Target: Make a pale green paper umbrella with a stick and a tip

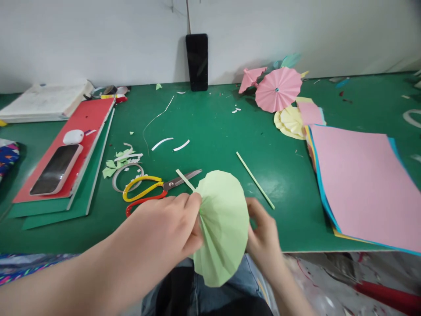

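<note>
Near edge of the green tabletop (210,116): pleated paper disc (226,224) was held above it. Judged light, springy, easily creased; best gripped at the gathered pleats (204,213). Left hand (174,219): fingers clamped there. Right hand (265,229): fingers curled at the rim, pinch undetermined. No brand, label or writing was legible.

My feed is evenly lit and fairly bright. I see soft glare on the table (210,136), a faint shadow beside the upright phone (197,61), slight blur across the left hand (174,219), and stretched edges.
</note>
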`<action>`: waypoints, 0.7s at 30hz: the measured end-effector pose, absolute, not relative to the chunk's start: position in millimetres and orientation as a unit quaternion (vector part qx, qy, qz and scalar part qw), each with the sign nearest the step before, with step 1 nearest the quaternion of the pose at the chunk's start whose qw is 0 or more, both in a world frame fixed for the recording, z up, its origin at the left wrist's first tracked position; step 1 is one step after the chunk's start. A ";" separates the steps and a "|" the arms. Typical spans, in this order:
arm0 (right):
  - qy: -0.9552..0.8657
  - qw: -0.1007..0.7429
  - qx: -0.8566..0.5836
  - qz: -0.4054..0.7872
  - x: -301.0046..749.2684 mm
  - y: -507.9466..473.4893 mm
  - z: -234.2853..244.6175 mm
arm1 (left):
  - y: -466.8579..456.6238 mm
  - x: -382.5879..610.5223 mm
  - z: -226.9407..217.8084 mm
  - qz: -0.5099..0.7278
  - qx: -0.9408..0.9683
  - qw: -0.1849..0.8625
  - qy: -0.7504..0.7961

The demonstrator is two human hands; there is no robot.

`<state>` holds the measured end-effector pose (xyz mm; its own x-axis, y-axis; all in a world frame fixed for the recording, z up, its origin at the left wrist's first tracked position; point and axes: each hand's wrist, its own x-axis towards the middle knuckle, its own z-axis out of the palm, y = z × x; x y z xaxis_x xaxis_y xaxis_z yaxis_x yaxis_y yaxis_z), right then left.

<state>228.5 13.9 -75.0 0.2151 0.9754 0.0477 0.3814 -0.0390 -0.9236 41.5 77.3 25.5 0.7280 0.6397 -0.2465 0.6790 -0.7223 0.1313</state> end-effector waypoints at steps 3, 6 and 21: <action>-0.619 0.301 -0.724 0.034 267.7 32.9 -86.8 | 79.0 35.8 27.3 -0.074 0.915 0.135 0.372; -0.651 0.112 -0.745 -0.090 293.4 51.8 -96.7 | 82.2 36.3 33.3 -0.064 0.909 0.161 0.379; -0.685 -0.054 -0.719 -0.099 288.8 55.5 -94.9 | 98.1 20.7 65.9 -0.123 0.798 0.355 0.471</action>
<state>288.8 55.5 -94.9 0.0411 0.9968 0.0684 0.9755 -0.0549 0.2132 20.7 98.1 65.9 0.5254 0.6647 -0.5312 0.8396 -0.3039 0.4503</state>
